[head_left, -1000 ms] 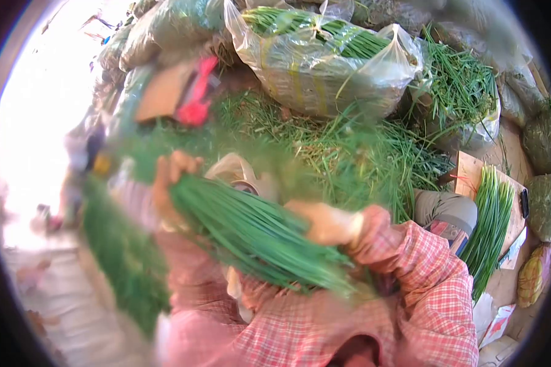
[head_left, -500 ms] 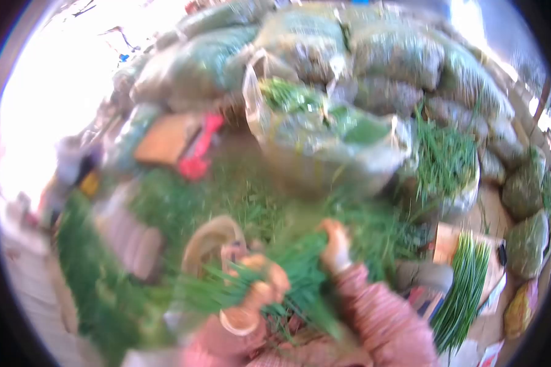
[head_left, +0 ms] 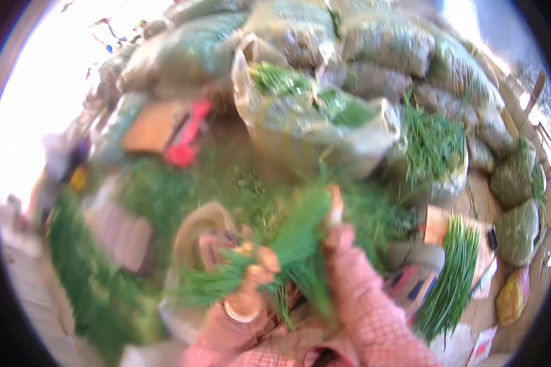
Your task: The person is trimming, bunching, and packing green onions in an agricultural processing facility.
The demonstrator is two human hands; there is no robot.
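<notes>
My left hand [head_left: 260,269] is wrapped round a bunch of chives [head_left: 303,220] over my lap, with leaves sticking out to both sides. Farther forward, my right hand [head_left: 335,205] grips the upper right edge of that same bunch; its fingers are partly behind the leaves and smeared by motion. A neat bundle of long chives [head_left: 450,275], pale at one end, lies at my right on a cardboard piece [head_left: 436,226]. Loose greens [head_left: 251,183] cover the ground in front of my hands.
Ahead stands an open clear plastic bag [head_left: 288,131] of greens, with another greens-filled bag [head_left: 434,147] to its right. Stuffed sacks [head_left: 386,49] are piled behind. A pink object [head_left: 187,137] lies beside a brown board [head_left: 153,125]. More greens [head_left: 86,263] spread at left.
My right hand has moved forward, away from my body, and the leaves beside it stretch farther up. My left hand keeps its hold on the bunch. The whole view has shifted slightly.
</notes>
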